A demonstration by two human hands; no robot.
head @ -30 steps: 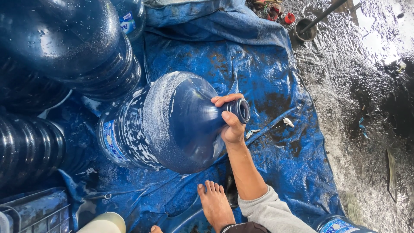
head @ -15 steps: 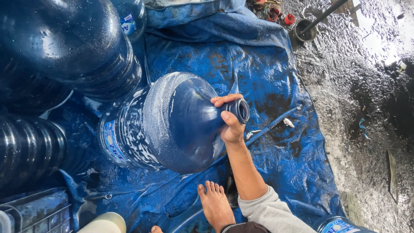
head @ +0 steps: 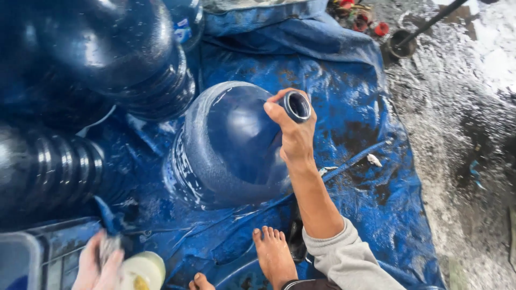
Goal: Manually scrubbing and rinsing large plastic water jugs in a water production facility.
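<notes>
right hand (head: 294,134) clenched around the neck of a big blue water jug (head: 231,145), thumb over the top, fingers wrapped just behind the open mouth (head: 297,106). jug lies on its side on a wet blue tarp (head: 355,177), body running away from the grip to the left, mouth tilted up toward the camera. holding at the neck looks like the handy way to steady a round jug that would otherwise roll, and it keeps the opening clear.

left hand (head: 99,263) low and far left of the grip, closed on a small dark thing, maybe a brush or rag, can't tell which. it sits against a pale round lid or bowl (head: 145,268), next to a grey crate (head: 21,258).

bare foot (head: 271,252) planted below the grip, near the jug's shoulder. more dark jugs (head: 107,53) stacked beyond the held jug's base. wet concrete floor (head: 462,161) right of the tarp.
</notes>
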